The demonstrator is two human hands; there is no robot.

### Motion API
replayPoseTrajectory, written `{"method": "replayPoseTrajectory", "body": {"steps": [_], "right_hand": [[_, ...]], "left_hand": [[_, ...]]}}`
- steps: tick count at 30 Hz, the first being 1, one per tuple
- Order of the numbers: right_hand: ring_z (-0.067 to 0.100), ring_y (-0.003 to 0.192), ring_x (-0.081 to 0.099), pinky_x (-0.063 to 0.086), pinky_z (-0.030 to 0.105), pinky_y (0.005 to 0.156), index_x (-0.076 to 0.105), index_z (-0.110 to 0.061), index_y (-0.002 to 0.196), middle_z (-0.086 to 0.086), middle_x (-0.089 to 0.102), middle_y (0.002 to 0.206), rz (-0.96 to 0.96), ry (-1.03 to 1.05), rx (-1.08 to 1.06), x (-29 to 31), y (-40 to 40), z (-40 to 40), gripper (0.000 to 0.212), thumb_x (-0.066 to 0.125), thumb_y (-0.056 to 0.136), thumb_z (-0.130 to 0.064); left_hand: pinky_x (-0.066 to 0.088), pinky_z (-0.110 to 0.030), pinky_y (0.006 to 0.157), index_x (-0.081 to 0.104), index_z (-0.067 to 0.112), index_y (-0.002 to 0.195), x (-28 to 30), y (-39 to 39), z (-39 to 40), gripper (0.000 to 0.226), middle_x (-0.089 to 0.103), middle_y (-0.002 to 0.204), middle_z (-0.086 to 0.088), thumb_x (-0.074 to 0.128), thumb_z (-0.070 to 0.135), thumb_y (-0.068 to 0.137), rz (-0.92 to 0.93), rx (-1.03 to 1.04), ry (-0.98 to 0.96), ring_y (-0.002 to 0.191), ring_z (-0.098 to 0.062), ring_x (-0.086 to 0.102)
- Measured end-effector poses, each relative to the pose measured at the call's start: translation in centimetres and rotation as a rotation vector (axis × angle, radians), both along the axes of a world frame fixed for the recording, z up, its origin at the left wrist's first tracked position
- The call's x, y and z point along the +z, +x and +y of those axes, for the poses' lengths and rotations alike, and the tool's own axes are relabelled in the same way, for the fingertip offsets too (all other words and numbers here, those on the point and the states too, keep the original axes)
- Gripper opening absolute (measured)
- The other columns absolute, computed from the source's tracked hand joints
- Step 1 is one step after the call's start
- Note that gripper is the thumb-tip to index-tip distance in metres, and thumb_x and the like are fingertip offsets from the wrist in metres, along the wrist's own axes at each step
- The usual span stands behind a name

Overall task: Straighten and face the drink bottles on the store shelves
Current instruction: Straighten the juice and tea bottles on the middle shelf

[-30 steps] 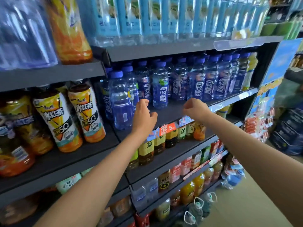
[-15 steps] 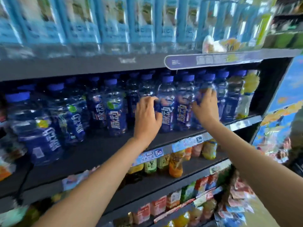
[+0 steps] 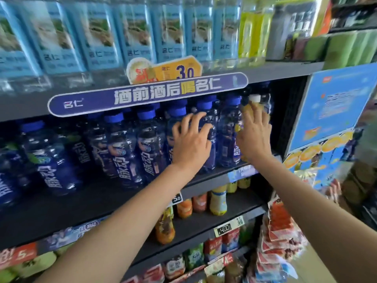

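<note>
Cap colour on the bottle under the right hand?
White cap, seen in the head view; neighbours' are blue.

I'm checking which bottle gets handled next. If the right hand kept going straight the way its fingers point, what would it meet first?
The right hand already seems to touch the white-capped yellowish bottle at the row's right end; contact depth is unclear.
</note>
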State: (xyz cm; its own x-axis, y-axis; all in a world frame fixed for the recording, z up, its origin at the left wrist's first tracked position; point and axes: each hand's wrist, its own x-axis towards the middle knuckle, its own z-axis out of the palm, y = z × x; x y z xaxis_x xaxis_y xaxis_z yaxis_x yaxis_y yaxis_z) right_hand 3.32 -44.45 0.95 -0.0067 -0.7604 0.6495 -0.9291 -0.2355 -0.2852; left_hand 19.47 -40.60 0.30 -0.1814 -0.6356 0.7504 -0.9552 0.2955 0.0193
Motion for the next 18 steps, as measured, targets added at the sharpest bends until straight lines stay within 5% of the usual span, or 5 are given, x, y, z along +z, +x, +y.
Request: {"method": "replayPoseTrajectory", "body": {"steps": [6,13,18], "right_hand": [[0.038,0.139,0.014,0.024,0.050,0.108,0.018,-0.020,0.149,0.013,0.010,0.156,-0.211,0.159,0.004,2.7,-1.7,-3.5,0.071,0.053,0.089,-0.009],[0.045,0.113,0.043,0.037,0.049,0.096,0.032,-0.011,0.135,0.019,0.031,0.133,-0.342,0.125,0.106,2.8,-2.4,-3.6,0.059,0.062,0.085,-0.009],[0.039,0.111,0.040,0.036,0.041,0.089,0.031,-0.017,0.136,0.017,0.030,0.132,-0.376,0.078,-0.020,2.3,-3.1,-2.0,0.064,0.065,0.083,-0.010]], "left_hand": [[0.040,-0.054,0.091,0.066,0.011,0.097,-0.1,-1.1,-1.1,0.029,0.058,0.120,-0.012,0.065,0.006,0.069,-0.073,-0.026,-0.042,0.111,-0.027,0.036],[0.043,-0.052,0.084,0.067,0.010,0.092,-0.9,-2.8,-1.2,0.028,0.060,0.115,-0.014,0.055,0.008,0.066,-0.098,-0.047,0.006,0.108,-0.027,0.035],[0.044,-0.047,0.082,0.065,0.011,0.101,-2.0,-4.4,-0.3,0.036,0.059,0.117,-0.010,0.045,0.012,0.071,-0.092,-0.098,0.020,0.109,-0.025,0.038]]}}
